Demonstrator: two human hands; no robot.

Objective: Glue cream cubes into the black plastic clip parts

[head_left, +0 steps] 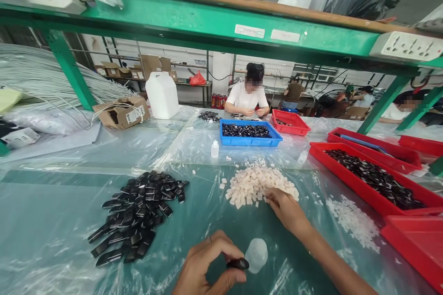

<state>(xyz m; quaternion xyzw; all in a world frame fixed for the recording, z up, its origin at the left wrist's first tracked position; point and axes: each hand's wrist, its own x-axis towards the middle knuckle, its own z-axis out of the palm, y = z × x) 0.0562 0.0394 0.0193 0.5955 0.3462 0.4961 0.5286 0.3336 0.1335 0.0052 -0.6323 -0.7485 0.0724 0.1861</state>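
Between the thumb and fingers of my left hand (211, 262) is a small glossy black oval piece (238, 264), held low over the front of the table. Just right of it stands a translucent whitish round container (256, 255), seen from above. My right hand (285, 209) reaches to the near edge of a heap of small white blocks (258, 182). Its thumb and fingertips are pinched together there, and whatever they hold is hidden. Off to the left lies a pile of flat black glossy pieces (138, 212) with pale lines along their edges.
A small white bottle (215, 149) and a blue tray (251, 140) of black pieces stand farther back. Red trays (332, 156) line the right side, near white scraps (355, 223). A green shelf beam (207, 18) crosses above. A person (247, 92) sits opposite.
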